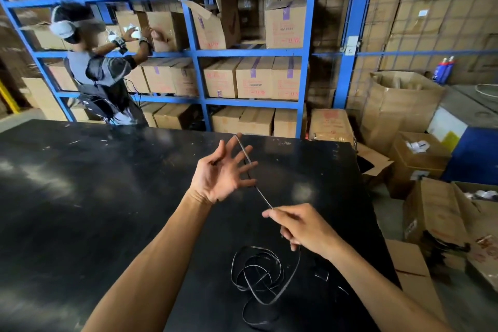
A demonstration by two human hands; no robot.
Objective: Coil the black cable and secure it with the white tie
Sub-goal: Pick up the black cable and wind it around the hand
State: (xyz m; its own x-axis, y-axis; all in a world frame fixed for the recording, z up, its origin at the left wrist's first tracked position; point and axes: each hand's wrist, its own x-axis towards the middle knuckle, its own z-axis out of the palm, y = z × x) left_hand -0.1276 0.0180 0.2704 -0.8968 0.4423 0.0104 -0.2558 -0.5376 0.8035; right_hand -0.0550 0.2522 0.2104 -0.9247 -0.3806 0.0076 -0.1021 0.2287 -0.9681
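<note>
Left hand (219, 174) spread open, right hand (299, 226) pinching the black cable (257, 275), stretching a length taut for winding while slack lies tangled near the table's (80, 197) near edge.

A wide black counter (107, 197), scuffed with pale marks and shiny in patches, fills the lower view. Near its right front lies a loose tangle of black cable (258, 275), its loops overlapping. Just right of the tangle sit small pale scraps (322, 275), too small to identify.
</note>
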